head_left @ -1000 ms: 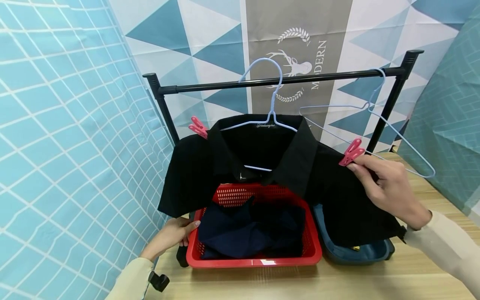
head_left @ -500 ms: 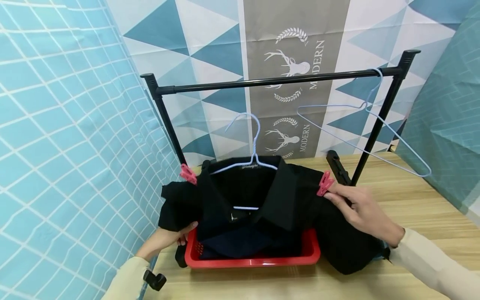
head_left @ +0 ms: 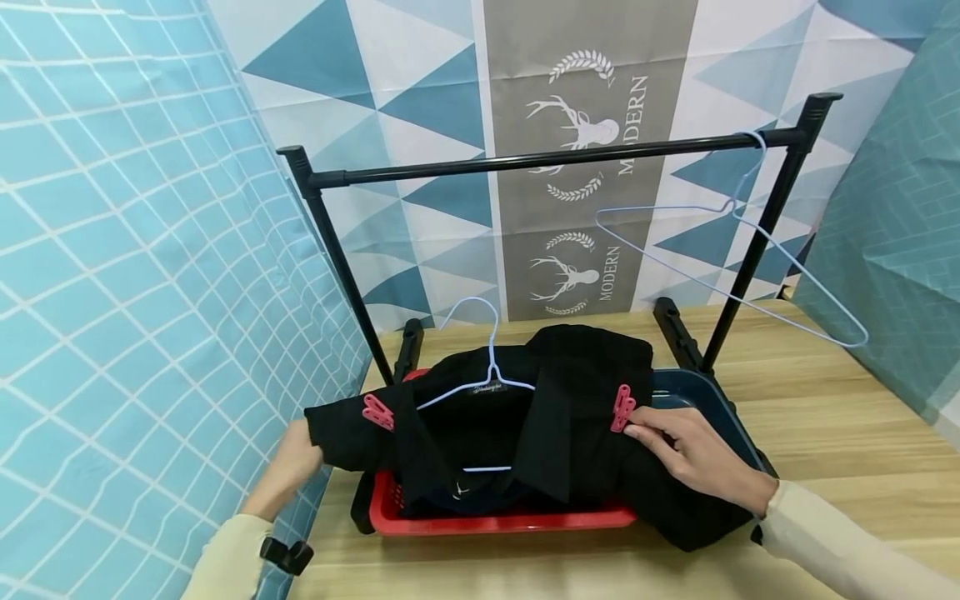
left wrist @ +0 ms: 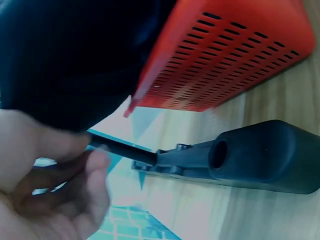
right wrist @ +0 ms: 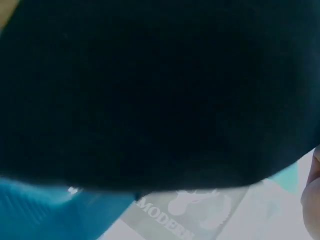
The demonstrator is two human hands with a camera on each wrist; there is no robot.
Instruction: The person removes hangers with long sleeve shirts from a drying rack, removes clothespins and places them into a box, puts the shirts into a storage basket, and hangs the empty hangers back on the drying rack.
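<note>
A black collared shirt [head_left: 555, 425] on a light-blue hanger [head_left: 492, 342] lies over the red basket [head_left: 502, 525], with the hanger's hook loose above the collar. Two pink clothespins are on its shoulders. My right hand [head_left: 693, 454] pinches the right clothespin [head_left: 622, 407] between thumb and fingers; the left clothespin [head_left: 378, 412] sits by the other side of the collar. My left hand [head_left: 295, 457] is at the left sleeve, its fingers hidden under it. The left wrist view shows those fingers loosely bent beside the cloth. Black fabric fills most of the right wrist view.
A black rack with a crossbar [head_left: 555, 157] stands over the baskets; its foot [left wrist: 260, 157] rests on the wooden table. An empty blue hanger [head_left: 731, 204] hangs from the bar's right end. Behind the shirt's right side is a dark blue basket [head_left: 708, 387]. Patterned cloth surrounds the table.
The hanger has come off the bar, and the shirt has dropped onto the red basket. My right hand went down with the clothespin. My left hand left the basket's rim for the left sleeve.
</note>
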